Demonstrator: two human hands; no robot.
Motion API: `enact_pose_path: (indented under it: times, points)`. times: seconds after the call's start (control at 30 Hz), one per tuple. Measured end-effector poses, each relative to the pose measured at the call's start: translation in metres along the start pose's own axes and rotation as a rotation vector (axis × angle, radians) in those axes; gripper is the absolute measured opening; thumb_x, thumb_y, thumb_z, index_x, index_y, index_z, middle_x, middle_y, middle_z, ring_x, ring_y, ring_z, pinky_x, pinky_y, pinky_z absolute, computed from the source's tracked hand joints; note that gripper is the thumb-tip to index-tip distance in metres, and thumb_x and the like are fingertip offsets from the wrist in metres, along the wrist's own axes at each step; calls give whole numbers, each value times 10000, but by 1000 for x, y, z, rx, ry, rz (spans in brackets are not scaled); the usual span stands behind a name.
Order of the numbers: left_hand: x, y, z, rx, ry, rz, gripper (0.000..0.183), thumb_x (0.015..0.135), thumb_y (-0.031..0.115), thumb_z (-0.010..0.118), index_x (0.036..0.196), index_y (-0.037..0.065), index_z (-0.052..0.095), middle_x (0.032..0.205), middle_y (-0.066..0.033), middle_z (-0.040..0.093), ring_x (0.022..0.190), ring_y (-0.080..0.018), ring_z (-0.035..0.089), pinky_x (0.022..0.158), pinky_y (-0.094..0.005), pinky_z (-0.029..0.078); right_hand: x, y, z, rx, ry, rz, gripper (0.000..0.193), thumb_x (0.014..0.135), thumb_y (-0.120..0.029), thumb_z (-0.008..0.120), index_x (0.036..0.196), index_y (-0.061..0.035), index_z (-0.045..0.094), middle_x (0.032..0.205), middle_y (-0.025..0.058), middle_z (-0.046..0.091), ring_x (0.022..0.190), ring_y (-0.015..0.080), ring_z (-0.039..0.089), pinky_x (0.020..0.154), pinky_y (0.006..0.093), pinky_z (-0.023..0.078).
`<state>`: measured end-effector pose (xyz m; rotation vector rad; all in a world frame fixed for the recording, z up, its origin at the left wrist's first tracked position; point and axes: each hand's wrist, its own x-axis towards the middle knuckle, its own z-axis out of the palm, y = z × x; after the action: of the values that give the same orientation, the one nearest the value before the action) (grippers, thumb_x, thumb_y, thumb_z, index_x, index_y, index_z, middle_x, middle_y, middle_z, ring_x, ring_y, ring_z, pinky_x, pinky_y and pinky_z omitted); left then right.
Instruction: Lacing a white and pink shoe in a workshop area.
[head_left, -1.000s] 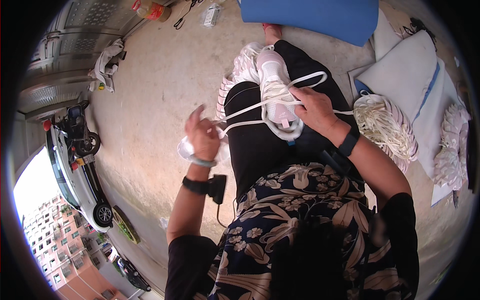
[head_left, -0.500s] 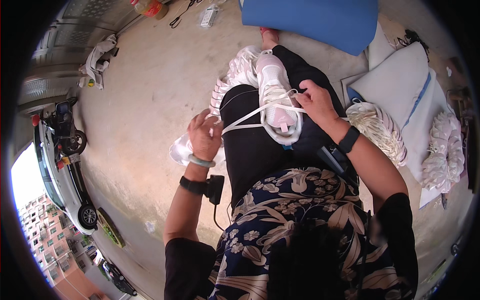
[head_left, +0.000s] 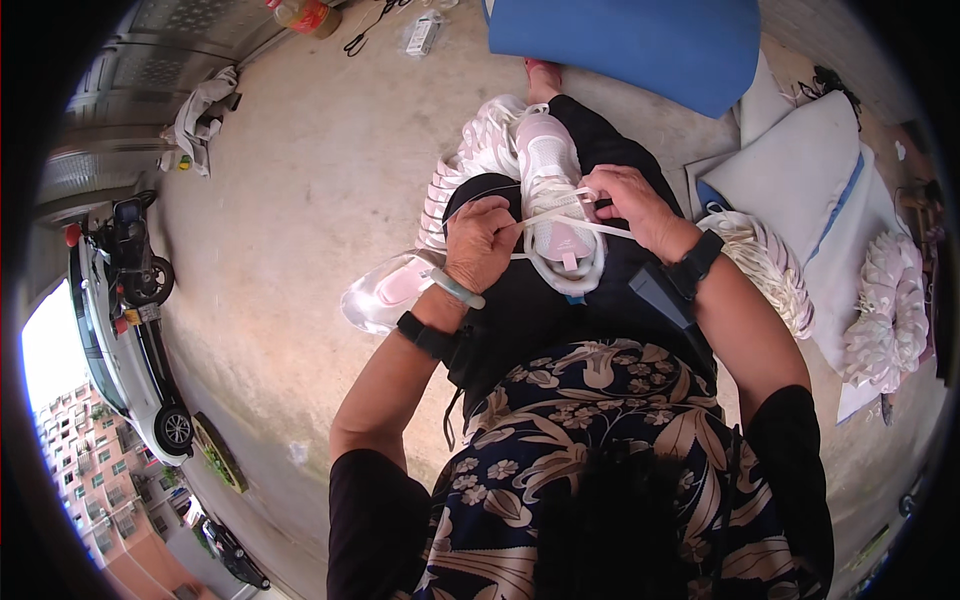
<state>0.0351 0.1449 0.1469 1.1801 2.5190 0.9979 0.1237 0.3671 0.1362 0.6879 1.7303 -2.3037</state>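
Note:
A white and pink sneaker point(head_left: 550, 155) lies across my lap, its toe pointing away from me and its heel opening nearest my body. My left hand point(head_left: 482, 245) is closed on a flat white shoelace point(head_left: 552, 216), just left of the shoe's tongue. The lace stretches over the sneaker and runs on to the right, below my other hand. My right hand point(head_left: 632, 203) pinches lace at the right edge of the eyelets, where a small loop shows by the fingertips. Wristbands sit on both my wrists. The left fingertips are partly hidden.
Left of the sneaker is a curved row of white-pink shoes point(head_left: 462, 172), with a pale pink, shiny-looking piece point(head_left: 385, 292) below it. To the right are a bundle with white laces point(head_left: 760, 265), another shoe pile point(head_left: 888, 315) and white sheeting point(head_left: 790, 175). A blue mat point(head_left: 620, 50) and scissors point(head_left: 368, 32) lie ahead.
My left hand has moved right and in toward the shoe, and the lace now crosses higher over it. My right hand has shifted only slightly and stays beside the eyelets.

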Motion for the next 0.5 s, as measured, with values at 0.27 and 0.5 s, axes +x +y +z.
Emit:
enact_pose_path:
  times: [0.27, 0.5]
  points:
    - [-33, -8, -50, -190, -61, -203, 47, 768, -2, 601, 726, 3, 582, 681, -24, 558, 622, -91, 498, 577, -233, 410, -12, 7, 0, 33, 99, -23, 175, 802, -218, 556, 858, -58, 600, 792, 19, 558, 748, 117, 545, 690, 277, 460]
    - [-42, 24, -62, -304, -217, -242, 116, 825, 62, 591, 719, 16, 578, 607, 16, 514, 588, -64, 451, 541, -227, 390, -18, 10, -6, -198, 47, -185, 130, 849, -132, 487, 869, -35, 572, 786, 26, 571, 729, 116, 557, 674, 255, 459]
